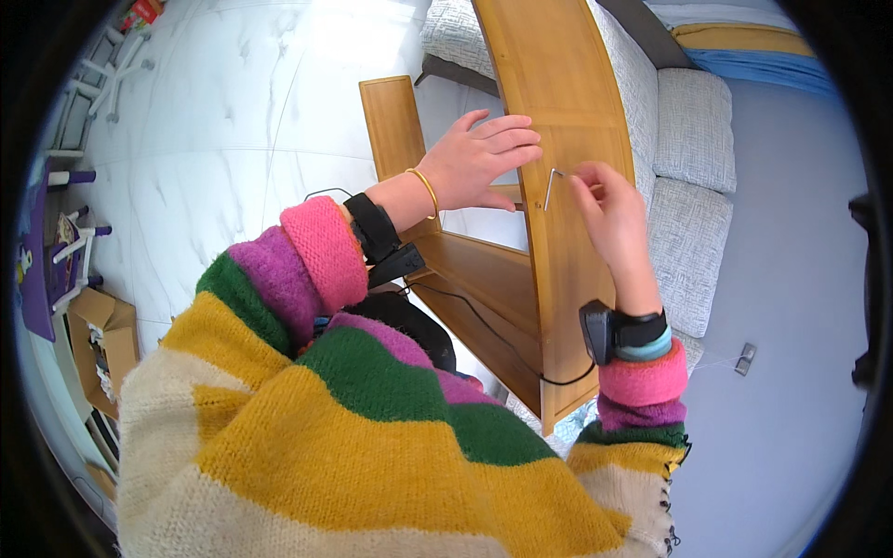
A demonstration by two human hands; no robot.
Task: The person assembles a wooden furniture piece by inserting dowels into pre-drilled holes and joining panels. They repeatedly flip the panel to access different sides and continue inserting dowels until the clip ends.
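A tall wooden furniture frame (581, 279) stands before me, its broad side panel facing up and to the right. My left hand (479, 163) has its fingers stretched out, with the fingertips over the panel's left edge and the thumb apart; nothing is in it. Over the panel, my right hand (609, 209) has its fingers curled, thumb and forefinger at the short end of a thin metal hex key (549, 192). The key's long arm points toward me, close to a small hole in the panel. Exact contact at the fingertips is hard to see.
A black cable (484, 321) runs across the frame's lower boards. A grey sofa with cushions (693, 130) stands behind the panel at the right. An open cardboard box (116, 344) and a purple table (37, 251) are at the far left, on white marbled floor (223, 121).
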